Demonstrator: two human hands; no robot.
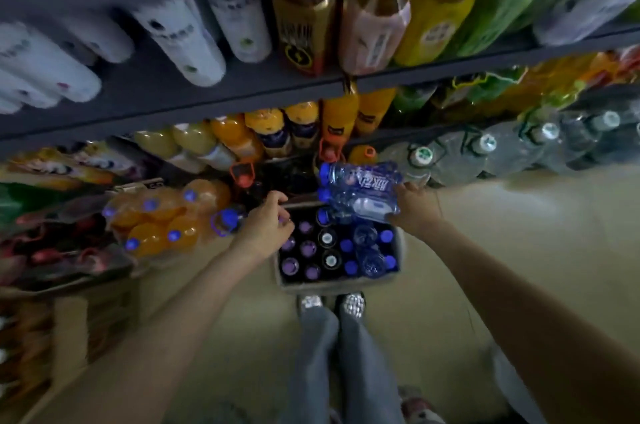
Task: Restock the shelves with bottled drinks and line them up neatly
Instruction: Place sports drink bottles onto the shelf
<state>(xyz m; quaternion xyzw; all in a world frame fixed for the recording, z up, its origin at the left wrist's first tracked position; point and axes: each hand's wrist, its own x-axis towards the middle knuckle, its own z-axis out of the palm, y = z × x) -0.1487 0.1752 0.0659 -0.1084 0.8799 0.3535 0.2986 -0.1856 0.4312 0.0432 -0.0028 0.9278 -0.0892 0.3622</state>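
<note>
Both arms are bare to the elbow, no sleeves showing on the left hand (pixel 266 226) or right hand (pixel 415 207). Below, loose grey-blue jeans (pixel 341 361) run to dark shoes (pixel 353 305) with glinting, speckled toes.

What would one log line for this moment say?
right hand: holds two blue-capped bottles | left hand: reaching into crate, grip unclear | shelves: stocked
</note>
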